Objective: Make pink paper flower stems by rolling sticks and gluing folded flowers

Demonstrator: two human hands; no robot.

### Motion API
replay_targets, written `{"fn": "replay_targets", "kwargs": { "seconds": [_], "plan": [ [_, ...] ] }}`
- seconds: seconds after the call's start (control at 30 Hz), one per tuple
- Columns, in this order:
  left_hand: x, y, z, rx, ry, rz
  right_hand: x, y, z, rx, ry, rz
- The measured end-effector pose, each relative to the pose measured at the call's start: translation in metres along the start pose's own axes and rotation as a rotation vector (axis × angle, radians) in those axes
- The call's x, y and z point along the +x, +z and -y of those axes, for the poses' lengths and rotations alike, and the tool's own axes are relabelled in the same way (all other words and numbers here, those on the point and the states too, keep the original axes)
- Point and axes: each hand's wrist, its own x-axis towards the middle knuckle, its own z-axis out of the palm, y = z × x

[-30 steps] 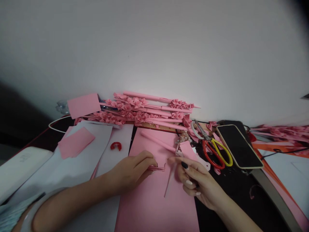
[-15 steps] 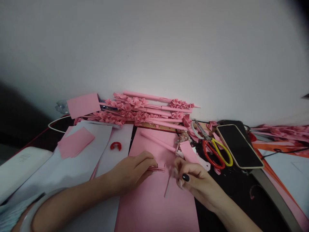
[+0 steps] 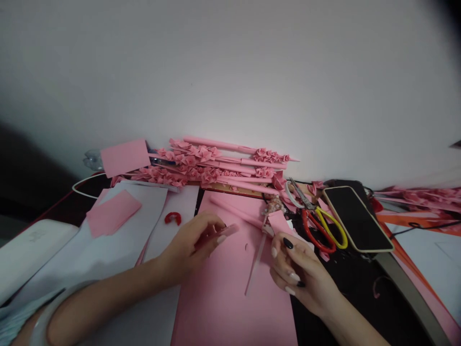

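Note:
My left hand (image 3: 190, 242) hovers over the large pink paper sheet (image 3: 234, 307), its thumb and fingers pinched on a small pink paper piece (image 3: 229, 229) that is blurred. My right hand (image 3: 302, 274) rests at the sheet's right edge with its fingers curled in. What it holds, if anything, is hidden. A thin pink paper strip (image 3: 255, 266) lies slanted on the sheet just left of that hand. A tiny pink curl (image 3: 247, 247) sits between the two hands. A rolled pink paper stick (image 3: 237, 214) lies further back on the sheet.
A pile of pink paper-flower sticks (image 3: 223, 166) lies along the wall. Red and yellow scissors (image 3: 324, 228) and a dark phone (image 3: 356, 218) are at the right. White sheets (image 3: 118, 235), pink cards (image 3: 111, 211), a red clip (image 3: 173, 217) and a white device (image 3: 29, 250) are at the left.
My left hand lifted and turned, taking its small pink piece up off the sheet. My right hand drew back to the right, away from the thin strip, which stayed on the sheet.

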Motion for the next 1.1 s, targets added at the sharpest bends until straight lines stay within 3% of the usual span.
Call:
{"fn": "replay_targets", "kwargs": {
  "seconds": [0.1,0.27,0.5,0.63,0.8,1.1],
  "plan": [
    [0.002,-0.004,-0.005,-0.323,-0.264,0.051,0.001,0.001,-0.001,-0.057,-0.025,-0.029],
    [0.003,-0.003,-0.005,-0.678,-0.460,0.124,0.002,0.001,-0.003,-0.142,-0.039,-0.090],
    [-0.002,0.011,-0.004,-0.812,-0.690,0.278,0.004,0.001,-0.013,-0.341,-0.011,-0.118],
    [-0.005,0.019,-0.002,-0.734,-0.713,0.335,0.004,0.000,-0.020,-0.548,0.012,-0.107],
    [-0.008,0.024,0.000,-0.649,-0.642,0.419,0.006,0.007,-0.022,-0.867,-0.026,-0.177],
    [-0.012,0.029,0.001,-0.569,-0.602,0.509,0.010,0.014,-0.026,-1.075,-0.057,-0.224]
  ]
}}
